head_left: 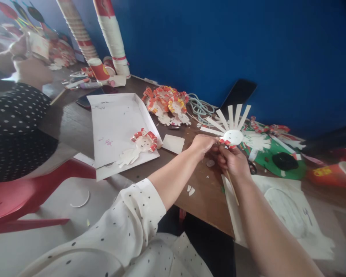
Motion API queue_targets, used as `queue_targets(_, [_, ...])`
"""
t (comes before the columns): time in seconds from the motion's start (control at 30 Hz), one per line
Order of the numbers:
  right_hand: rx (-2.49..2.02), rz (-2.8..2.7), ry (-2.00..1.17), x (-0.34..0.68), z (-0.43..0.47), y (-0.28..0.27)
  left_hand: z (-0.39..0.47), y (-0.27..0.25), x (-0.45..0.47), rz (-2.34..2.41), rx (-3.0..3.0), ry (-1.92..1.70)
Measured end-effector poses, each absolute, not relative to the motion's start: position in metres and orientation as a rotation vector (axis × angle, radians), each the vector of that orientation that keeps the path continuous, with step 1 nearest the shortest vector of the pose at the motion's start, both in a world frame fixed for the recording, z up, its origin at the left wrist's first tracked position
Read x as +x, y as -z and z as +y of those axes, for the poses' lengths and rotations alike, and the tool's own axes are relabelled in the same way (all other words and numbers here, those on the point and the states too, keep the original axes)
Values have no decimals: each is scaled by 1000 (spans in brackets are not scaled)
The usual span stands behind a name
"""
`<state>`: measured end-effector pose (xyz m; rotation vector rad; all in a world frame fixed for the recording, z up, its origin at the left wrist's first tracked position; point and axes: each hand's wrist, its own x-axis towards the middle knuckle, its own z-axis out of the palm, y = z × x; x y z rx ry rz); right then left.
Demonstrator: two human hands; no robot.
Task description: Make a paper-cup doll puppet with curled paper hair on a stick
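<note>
A paper-cup doll with a round white face is held up between my hands. Straight white strips fan out from its upper and left edge, and red-and-white curled strips sit along its lower edge. My left hand is closed at the strips on the doll's left side, its fingertips partly hidden. Just beneath the curls, my right hand is closed around a thin wooden stick, whose lower end sticks out below the palm. The fingers of both hands nearly meet.
A white box lid carries a finished-looking curly doll. Behind are piled curly dolls, a cable and a phone. At right lie a green disc and a red cup. Another person's sleeve is at left.
</note>
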<state>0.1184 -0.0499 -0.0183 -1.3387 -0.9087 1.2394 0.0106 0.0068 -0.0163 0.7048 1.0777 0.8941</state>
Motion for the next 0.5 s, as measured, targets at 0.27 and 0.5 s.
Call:
queue_targets(0.27, [-1271,-887,-1294,123,-51,15,6,15,8,1071,713,-872])
queue_targets(0.5, [-1284,-906,-1333,125,-51,14,7,18,9,1066,696,-888])
